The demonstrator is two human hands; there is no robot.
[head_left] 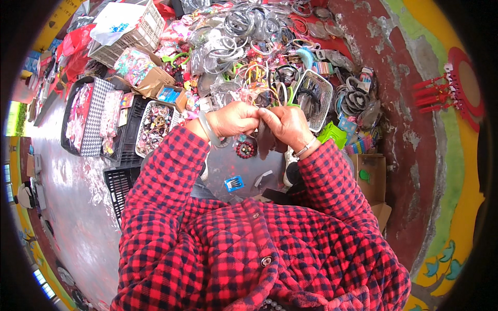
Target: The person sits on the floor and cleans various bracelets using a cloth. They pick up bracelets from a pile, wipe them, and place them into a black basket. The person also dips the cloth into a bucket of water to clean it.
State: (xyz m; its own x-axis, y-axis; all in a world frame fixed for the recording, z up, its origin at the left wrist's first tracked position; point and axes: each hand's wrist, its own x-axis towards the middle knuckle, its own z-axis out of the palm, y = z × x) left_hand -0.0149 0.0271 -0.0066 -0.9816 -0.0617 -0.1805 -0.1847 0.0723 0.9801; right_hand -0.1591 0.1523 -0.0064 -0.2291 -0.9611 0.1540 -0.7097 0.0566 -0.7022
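Dark brown and flattish, a long narrow piece point(266, 141) hangs down from between the two bare hands I watch through the head camera, above the grey floor point(220, 165). My right hand point(290, 126) has its grip closed on the upper end, thumb pressed along the near side. My left hand point(236, 119) is pinched shut against the same end, its fingertips meeting the right thumb; I cannot tell how much of the piece its grip covers.

Around them I have little free room. Just beyond the hands rises a tangled heap of hoop-shaped headbands in clear plastic wrapping point(238, 25). Close by my right hand stand a white perforated plastic basket point(326, 97) holding dark hoops and a bright green plastic piece point(333, 135); nearer me, an open brown cardboard box point(374, 173) lies past the right sleeve. On my left sit a white basket of small mixed trinkets point(155, 124) and a black slatted crate point(118, 182), partly hidden by the red-and-black checked sleeve point(168, 166). Below the hands I see a dark red beaded ring point(251, 151), and nearer the body, a blue card with black pins point(234, 183) and a white strip point(263, 178).
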